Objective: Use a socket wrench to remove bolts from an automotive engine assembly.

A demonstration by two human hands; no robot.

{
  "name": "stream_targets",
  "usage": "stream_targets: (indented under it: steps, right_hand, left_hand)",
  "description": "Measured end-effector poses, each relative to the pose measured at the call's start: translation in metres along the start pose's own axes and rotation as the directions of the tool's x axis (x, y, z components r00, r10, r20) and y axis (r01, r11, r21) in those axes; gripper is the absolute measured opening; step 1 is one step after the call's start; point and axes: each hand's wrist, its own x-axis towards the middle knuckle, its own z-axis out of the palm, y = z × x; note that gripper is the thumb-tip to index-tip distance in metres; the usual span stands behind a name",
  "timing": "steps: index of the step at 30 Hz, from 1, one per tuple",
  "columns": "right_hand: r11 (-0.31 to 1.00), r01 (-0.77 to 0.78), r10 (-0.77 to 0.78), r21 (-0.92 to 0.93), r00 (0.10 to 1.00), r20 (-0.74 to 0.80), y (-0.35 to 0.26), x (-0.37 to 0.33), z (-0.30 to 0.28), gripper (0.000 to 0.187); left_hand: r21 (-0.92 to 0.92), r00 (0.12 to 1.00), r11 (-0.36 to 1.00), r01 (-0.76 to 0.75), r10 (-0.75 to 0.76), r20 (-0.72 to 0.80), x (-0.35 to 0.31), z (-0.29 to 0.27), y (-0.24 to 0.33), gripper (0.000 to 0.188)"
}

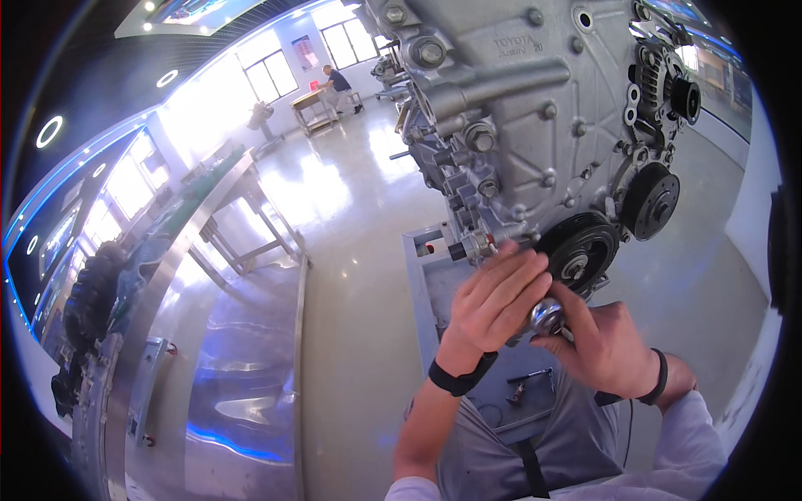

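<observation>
A grey metal engine (518,125) stands upright before me, with a black ribbed crankshaft pulley (579,250) low on its face. My right hand (606,342) is closed around a ratchet wrench, whose round chrome head (547,316) shows just below the pulley. The rest of the tool is hidden by the fingers. My left hand (497,305) lies beside the pulley's lower left edge, its fingers stretched out; their tips reach close to the chrome head. Whether they touch the pulley I cannot tell.
Below the engine, a grey tray (426,313) holds a small metal tool (520,391). A smaller black pulley (652,200) and an alternator (656,83) sit on the engine's right. A long workbench (180,242) with engine parts runs along the left. Far back, a person (337,82) sits at a table.
</observation>
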Motion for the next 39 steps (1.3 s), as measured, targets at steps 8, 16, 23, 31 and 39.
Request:
stream_targets:
  steps: [8,16,23,31,39]
  right_hand:
    - [0.887,0.369,-0.425,-0.277,0.887,-0.179,0.012,0.015,-0.005,0.055]
    - [0.894,0.33,-0.377,-0.303,0.919,-0.111,0.01,0.019,-0.018,0.054]
    - [0.935,0.262,-0.293,-0.238,0.951,-0.102,0.012,0.01,-0.015,0.043]
    - [0.892,0.321,-0.373,-0.318,0.92,-0.118,0.012,0.017,-0.026,0.04]
    - [0.843,0.384,-0.414,-0.377,0.91,0.002,0.03,0.022,-0.039,0.027]
  left_hand:
    - [-0.335,0.987,0.936,0.113,-0.143,-0.068,-0.011,0.002,-0.002,0.016]
    - [-0.254,0.996,0.965,0.062,-0.077,-0.05,-0.005,0.003,-0.004,0.017]
    - [-0.223,0.986,0.965,0.139,-0.155,-0.056,-0.006,0.006,0.004,0.012]
    - [-0.176,0.993,0.982,0.074,-0.088,-0.072,-0.007,0.002,0.003,0.014]
    - [-0.198,0.978,0.975,0.105,-0.137,-0.16,-0.011,0.01,0.002,0.018]
